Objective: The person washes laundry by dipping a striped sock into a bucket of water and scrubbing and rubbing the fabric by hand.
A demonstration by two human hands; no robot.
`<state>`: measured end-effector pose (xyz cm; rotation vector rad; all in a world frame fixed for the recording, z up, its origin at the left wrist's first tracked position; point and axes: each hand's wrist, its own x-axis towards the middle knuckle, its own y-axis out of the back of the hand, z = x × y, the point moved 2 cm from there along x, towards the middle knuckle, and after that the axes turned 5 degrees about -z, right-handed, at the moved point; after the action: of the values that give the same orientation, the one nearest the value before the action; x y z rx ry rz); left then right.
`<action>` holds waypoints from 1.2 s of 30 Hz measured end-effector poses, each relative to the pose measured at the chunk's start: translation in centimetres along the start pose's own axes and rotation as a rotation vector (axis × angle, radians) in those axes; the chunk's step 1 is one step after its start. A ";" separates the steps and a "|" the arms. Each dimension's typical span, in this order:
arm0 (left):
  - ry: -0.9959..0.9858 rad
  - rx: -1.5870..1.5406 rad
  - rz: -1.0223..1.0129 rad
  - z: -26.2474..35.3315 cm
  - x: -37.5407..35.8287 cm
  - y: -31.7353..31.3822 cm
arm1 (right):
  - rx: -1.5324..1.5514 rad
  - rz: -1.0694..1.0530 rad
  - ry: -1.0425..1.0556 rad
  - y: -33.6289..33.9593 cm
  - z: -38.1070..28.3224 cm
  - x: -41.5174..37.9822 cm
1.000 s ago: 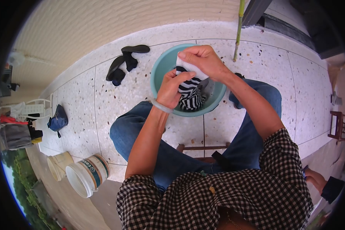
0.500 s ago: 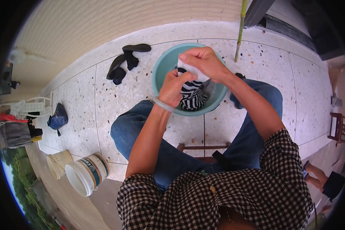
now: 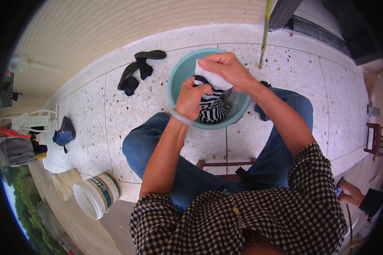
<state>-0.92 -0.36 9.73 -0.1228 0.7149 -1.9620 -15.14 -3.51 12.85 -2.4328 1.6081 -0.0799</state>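
A black-and-white striped garment (image 3: pixel 214 109) with a white ribbed band hangs from both my hands over a teal basin (image 3: pixel 172 83). My right hand (image 3: pixel 232 73) is closed on the white band, thumb on top. Just below and to the left, my left hand (image 3: pixel 190 98) pinches the striped cloth close to the band's edge. The lower part of the garment is bunched down inside the basin. Its full shape is hidden by the folds and my hands.
Dark shoes (image 3: pixel 151 55) with black cloth on them lie left of the basin. A green bamboo pole (image 3: pixel 264 38) stands at the upper right. Two buckets (image 3: pixel 98 193) and a blue bag (image 3: pixel 65 131) are at left. Another person's legs (image 3: pixel 352 193) show at lower right.
My left hand has slid slightly down and away from my right hand, and more of the white band shows between them. Both hands keep hold of the garment.
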 end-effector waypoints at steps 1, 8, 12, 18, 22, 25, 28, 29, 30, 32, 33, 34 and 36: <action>-0.007 -0.038 0.010 0.0 0.0 -0.2 | 0.006 0.005 0.004 0.1 0.0 0.0; -0.029 -0.246 0.103 1.5 -0.7 -1.5 | 0.201 0.086 -0.030 0.8 -0.1 0.2; -0.191 -0.124 0.225 -0.1 0.3 0.2 | -0.101 0.205 -0.004 1.9 1.4 0.9; -0.070 -0.122 0.481 -1.4 1.9 2.4 | -0.952 0.086 0.573 -4.9 1.0 -2.9; 0.071 -0.286 0.387 -2.9 1.6 -0.4 | -1.080 0.277 0.423 -0.9 4.7 0.5; -0.007 -0.070 0.364 -2.6 1.9 -0.3 | -1.157 0.342 0.343 -1.2 4.6 0.7; -0.019 -0.406 -0.161 -6.1 4.1 9.4 | -1.263 0.184 0.553 -6.1 3.6 -2.3; -0.041 -0.390 -0.010 -5.9 3.7 7.9 | -1.228 0.193 0.511 -5.6 4.2 -1.8; -0.051 -0.369 0.140 -4.9 2.9 4.4 | -1.187 0.209 0.462 -4.5 5.1 -0.9; 0.126 -0.292 0.389 -4.2 3.0 1.3 | -1.118 0.362 0.282 -2.1 4.3 0.8; 0.107 -0.273 0.373 -4.0 3.1 1.4 | -1.151 0.363 0.302 -2.3 3.7 0.8; 0.092 -0.254 0.355 -3.8 3.0 1.4 | -1.186 0.366 0.318 -2.6 3.2 0.6; -0.082 -0.091 0.299 -3.6 1.8 1.0 | -1.158 0.323 0.478 -3.6 3.9 -0.1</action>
<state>-2.39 -0.61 5.84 -0.1423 0.7242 -1.6316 -11.28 -1.42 9.89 -2.9755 2.8248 0.4989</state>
